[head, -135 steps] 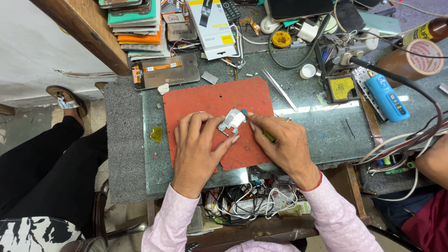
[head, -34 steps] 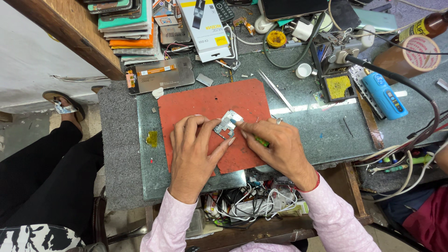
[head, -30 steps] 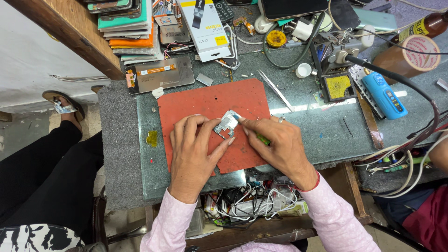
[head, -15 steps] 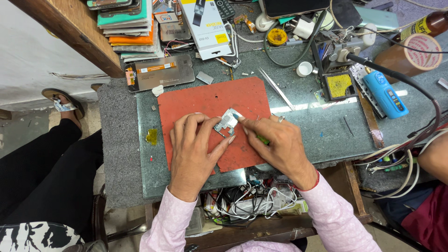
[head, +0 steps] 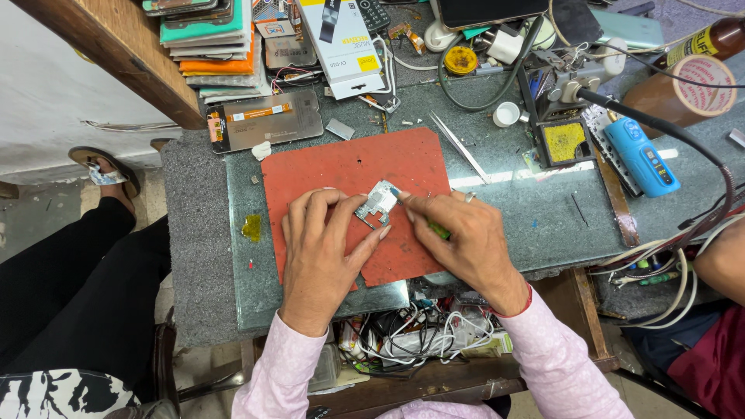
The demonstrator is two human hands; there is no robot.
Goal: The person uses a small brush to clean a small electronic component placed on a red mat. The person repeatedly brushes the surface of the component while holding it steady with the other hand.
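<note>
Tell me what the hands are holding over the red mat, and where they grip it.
The left hand pinches a small circuit board by its lower-left edge on the red mat. The right hand grips a green-handled tool by its shaft.

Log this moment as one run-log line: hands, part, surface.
left hand: steadies small circuit board | right hand: holds green-handled tool, tip at the board | surface: red mat on glass-topped bench
</note>
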